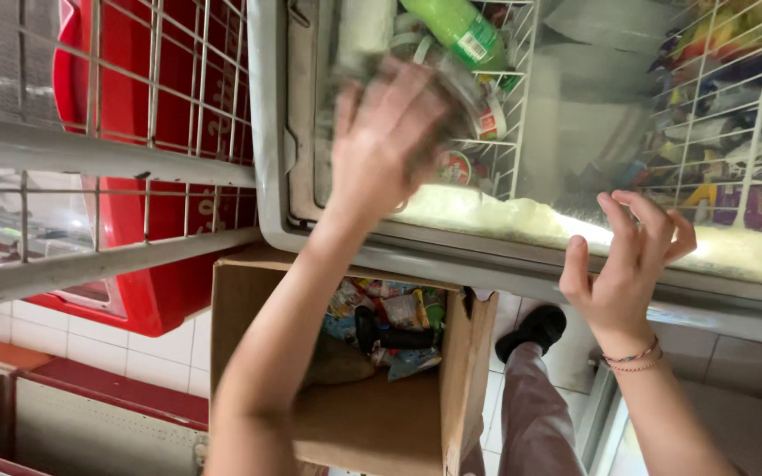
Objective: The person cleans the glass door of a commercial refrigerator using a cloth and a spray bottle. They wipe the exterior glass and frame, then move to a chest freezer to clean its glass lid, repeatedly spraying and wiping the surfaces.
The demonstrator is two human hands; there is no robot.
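Observation:
My left hand reaches into an open chest freezer and is closed around a clear lidded cup, blurred by motion, beside a white wire basket. A green bottle lies in that basket just above the cup, with more round cups below. My right hand hovers over the freezer's front rim, fingers spread, holding nothing; a thin bracelet sits on its wrist.
An open cardboard box with several packaged items stands on the tiled floor under my left arm. A red cabinet behind a grey wire rack fills the left. Frost lines the freezer edge. More packages lie at right.

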